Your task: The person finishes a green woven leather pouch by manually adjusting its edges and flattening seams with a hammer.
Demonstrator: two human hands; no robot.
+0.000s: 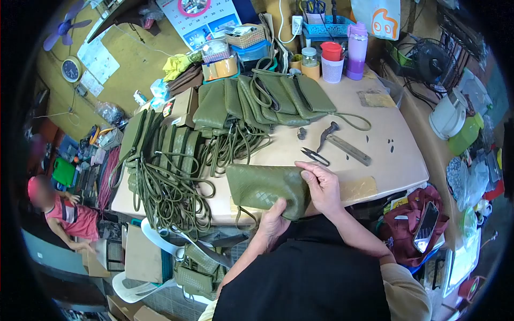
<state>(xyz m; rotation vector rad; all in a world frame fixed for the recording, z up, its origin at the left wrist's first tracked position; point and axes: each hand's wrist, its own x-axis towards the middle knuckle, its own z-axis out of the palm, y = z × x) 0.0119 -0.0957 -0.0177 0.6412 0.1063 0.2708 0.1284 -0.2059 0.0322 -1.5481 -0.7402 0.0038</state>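
An olive-green pouch (257,185) with a woven-look texture is held between my hands at the front edge of the table. Its lower edge is gripped by my left hand (273,220), thumb on the near face. At the right end, my right hand (324,188) pinches the upper corner with thumb and fingers. A thin strap (245,213) hangs below the pouch. Beyond it lie black thread snips (316,157) and a hammer (348,148) with a wooden handle. Matching pouches (214,111) are stacked at the back, and more with looped wrist straps (171,206) lie on the left.
A purple bottle (356,51), a white cup (332,70) and baskets (246,37) stand at the table's back. A maroon bag (399,235) with a phone (426,227) is at right. More pouches rest on a white chair (131,289). Another person (72,216) is far left.
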